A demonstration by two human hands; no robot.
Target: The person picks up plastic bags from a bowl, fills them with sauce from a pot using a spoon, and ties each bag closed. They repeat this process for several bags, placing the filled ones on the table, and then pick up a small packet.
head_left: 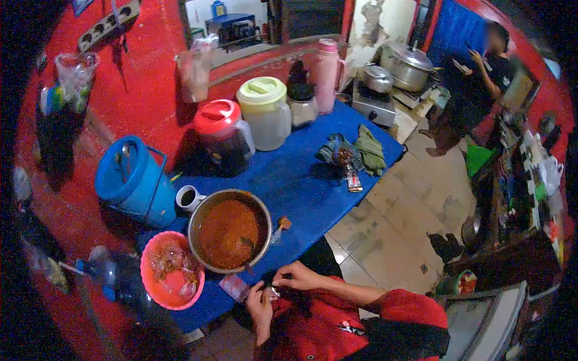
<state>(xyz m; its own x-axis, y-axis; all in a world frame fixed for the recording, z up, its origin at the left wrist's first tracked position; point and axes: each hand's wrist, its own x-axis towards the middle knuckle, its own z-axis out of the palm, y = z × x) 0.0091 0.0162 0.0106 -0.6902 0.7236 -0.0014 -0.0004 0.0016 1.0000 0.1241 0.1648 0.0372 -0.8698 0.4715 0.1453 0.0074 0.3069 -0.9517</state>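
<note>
Close to my body at the table's near edge, my left hand (pixel 260 307) and my right hand (pixel 296 277) come together with bent fingers on a small clear plastic bag (pixel 274 293). Its contents, if any, are too small to make out. Just beyond them lies a flat pinkish packet (pixel 233 288). A metal pot (pixel 269 212) of orange-red sauce (pixel 226 231) stands ahead, a utensil leaning in it. On its left, a pink bowl (pixel 146 274) holds several clear plastic bags with sauce. Another small sauce bag (pixel 282 227) rests right of the pot.
The blue table (pixel 289 180) also bears a white cup (pixel 185 197) of dark liquid, a blue bucket (pixel 135 177), a red-lidded jug (pixel 224 135), a yellow-lidded jug (pixel 264 114), a pink flask (pixel 326 78) and cloths (pixel 368 150). A person (pixel 481 78) sits far right, beyond a stove (pixel 373 108).
</note>
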